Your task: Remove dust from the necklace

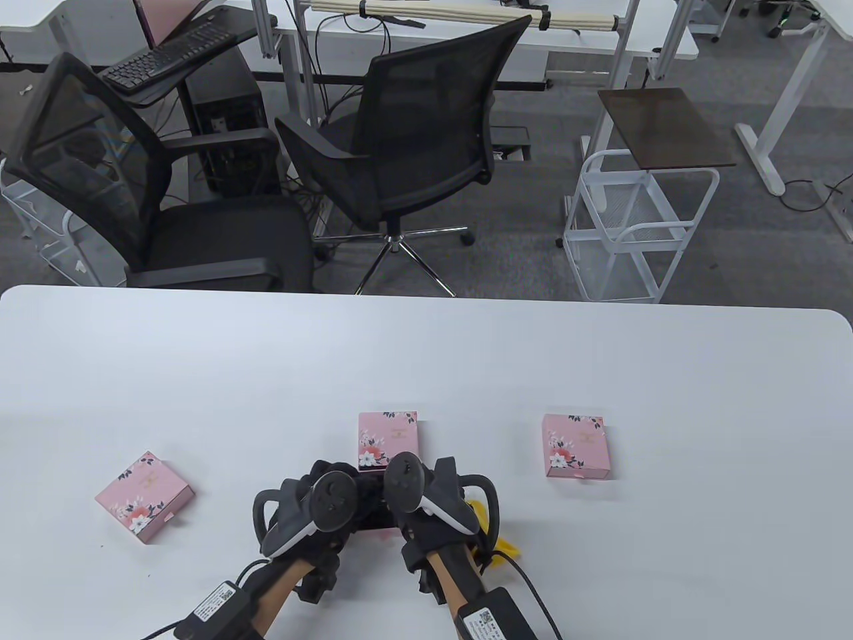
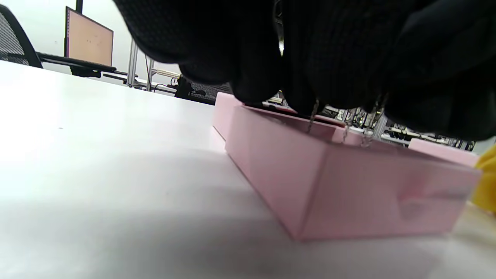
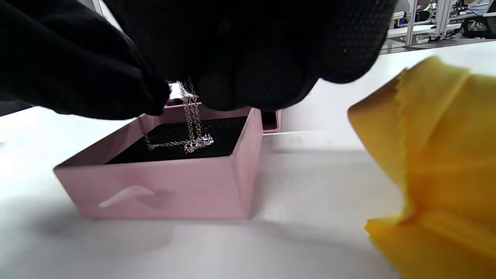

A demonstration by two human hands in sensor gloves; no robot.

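Necklace [image 3: 192, 128] | hangs from right hand [image 3: 248, 58] | over tray [image 3: 162, 186]

Gloved fingers [image 2: 252, 58] — seemingly pinching chain [image 2: 313, 116]

Both hands [image 1: 373, 500] crowd the open pink drawer [image 3: 166, 186] at lower centre of the table view; no room between them. Yellow cloth [image 3: 434, 162] blocks the lower right approach, just beside the drawer. Floral boxes at left [image 1: 143, 497], centre [image 1: 388, 437], right [image 1: 576, 445]. Wide bare table [image 1: 426, 353] across the upper half of the tabletop.
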